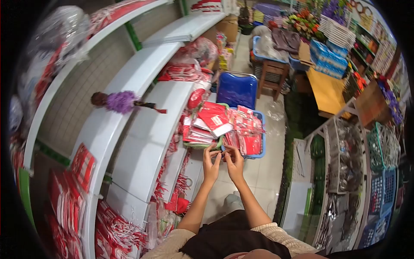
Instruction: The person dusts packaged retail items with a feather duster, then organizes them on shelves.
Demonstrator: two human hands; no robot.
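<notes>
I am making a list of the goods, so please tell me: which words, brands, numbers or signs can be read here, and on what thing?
No text can be read with certainty.
Red packet with a pale label: marks too small.
Blue boxes: print blurred.
Red-and-white packaging at the top: blurred.
Red packet on the shelf edge: pale marks, unreadable.

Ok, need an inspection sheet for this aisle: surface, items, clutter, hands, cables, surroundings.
Surface: white shelf, pale tiled floor
Items: red packets piled in the green basket; more in the blue basket
Clutter: clear plastic on floor; purple fluffy item on shelving
Hands: left and right close together by the baskets; grip unclear
Cables: nothing certain; pale strands at right unidentifiable
Surroundings: blue chair beyond the baskets, stocked shelving both sides
</notes>
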